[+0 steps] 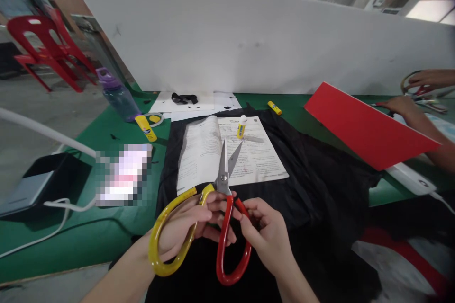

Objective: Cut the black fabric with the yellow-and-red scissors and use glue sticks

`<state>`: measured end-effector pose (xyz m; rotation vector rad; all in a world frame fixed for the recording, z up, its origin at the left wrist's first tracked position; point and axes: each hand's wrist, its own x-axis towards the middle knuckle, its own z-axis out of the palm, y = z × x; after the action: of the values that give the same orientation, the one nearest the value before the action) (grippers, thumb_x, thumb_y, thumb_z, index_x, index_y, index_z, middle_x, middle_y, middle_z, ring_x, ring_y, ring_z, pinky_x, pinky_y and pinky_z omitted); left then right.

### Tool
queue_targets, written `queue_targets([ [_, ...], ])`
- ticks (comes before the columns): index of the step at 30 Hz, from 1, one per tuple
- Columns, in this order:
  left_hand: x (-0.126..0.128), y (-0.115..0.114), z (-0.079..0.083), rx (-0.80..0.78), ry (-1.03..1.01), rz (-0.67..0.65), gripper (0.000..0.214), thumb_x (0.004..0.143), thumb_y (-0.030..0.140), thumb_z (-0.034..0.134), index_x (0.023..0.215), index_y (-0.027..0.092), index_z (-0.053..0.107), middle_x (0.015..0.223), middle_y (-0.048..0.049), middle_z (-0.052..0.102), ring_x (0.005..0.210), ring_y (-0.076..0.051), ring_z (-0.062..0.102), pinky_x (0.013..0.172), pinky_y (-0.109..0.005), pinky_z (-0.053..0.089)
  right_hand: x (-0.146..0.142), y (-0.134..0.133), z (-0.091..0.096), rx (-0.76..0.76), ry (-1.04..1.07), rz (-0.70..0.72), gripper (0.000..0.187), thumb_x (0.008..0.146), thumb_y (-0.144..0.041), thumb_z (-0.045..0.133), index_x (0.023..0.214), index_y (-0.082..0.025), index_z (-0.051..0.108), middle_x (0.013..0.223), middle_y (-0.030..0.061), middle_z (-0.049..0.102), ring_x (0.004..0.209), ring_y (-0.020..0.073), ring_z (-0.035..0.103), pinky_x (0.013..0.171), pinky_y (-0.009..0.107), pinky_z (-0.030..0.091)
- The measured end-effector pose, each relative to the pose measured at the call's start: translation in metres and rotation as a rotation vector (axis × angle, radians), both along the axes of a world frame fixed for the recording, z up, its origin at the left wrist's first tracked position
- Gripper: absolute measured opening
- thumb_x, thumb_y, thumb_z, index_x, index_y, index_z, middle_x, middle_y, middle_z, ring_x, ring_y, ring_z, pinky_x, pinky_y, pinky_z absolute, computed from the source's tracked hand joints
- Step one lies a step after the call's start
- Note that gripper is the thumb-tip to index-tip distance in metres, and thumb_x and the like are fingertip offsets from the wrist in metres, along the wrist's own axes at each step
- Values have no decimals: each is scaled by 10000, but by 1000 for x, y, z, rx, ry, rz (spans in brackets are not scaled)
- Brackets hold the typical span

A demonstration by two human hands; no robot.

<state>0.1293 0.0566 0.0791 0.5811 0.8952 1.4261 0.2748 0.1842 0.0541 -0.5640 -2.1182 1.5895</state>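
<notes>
A large pair of scissors [223, 177], one handle loop yellow and the other red, is held up in front of me with its blades parted and pointing away. My left hand [192, 222] reaches through the yellow loop, its fingers closed around the handle near the pivot. The top of the red loop is pinched between the thumb and fingers of my right hand [265, 232]. Past the blade tips, a glue stick [241, 129] with a white cap stands upright on an open printed booklet [199, 151]. The booklet lies on black cloth [302, 194].
Left on the green table [81, 241] are a phone [124, 175], a dark box [42, 184], a yellow tube [145, 128] and a water bottle [119, 97]. A red board [366, 128] partly hides another person's hands [401, 106] at right. A white panel [249, 42] rises behind.
</notes>
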Motion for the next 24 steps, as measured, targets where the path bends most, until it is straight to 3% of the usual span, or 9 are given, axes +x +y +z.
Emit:
queue_targets([
  [6,-12,-4,7,-48,34,-40,373,836,410,405,1041,175,609,990,-82,616,778,-205,583,834,-389,432,2,5,-6,247,17,78,125,840,-242,573,932,-184,632,703,10,656,576,106,579,530,202,455],
  [10,-29,-14,7,-136,238,-5,388,854,433,402,1080,194,607,953,-65,633,816,-204,570,809,-350,439,11,17,-8,610,115,88,156,841,-203,597,992,-189,633,788,21,692,628,117,614,620,243,491],
  [13,-44,-24,6,-243,441,27,385,839,440,450,1065,188,631,964,-70,653,932,-243,570,873,-374,435,18,17,-11,809,110,210,208,856,-185,573,1059,-198,620,1000,51,699,756,137,655,663,255,497],
  [16,-57,-35,11,-331,698,-1,371,833,437,491,1058,191,652,1025,-73,661,1038,-273,543,966,-392,396,21,12,-16,857,17,320,268,879,-186,530,1139,-205,588,1112,58,664,809,137,656,664,248,494],
  [19,-63,-42,27,-346,868,-85,361,852,412,508,1148,241,622,1066,-32,660,1099,-253,520,998,-334,387,20,9,-22,858,6,325,250,877,-126,497,1096,-194,597,997,41,677,737,115,630,626,230,474],
  [24,-61,-45,55,-295,909,-171,507,822,467,548,1297,296,506,1029,1,671,930,-232,611,696,-236,513,21,10,-29,852,125,225,157,831,-67,528,887,-181,620,856,22,656,662,102,578,596,226,451],
])
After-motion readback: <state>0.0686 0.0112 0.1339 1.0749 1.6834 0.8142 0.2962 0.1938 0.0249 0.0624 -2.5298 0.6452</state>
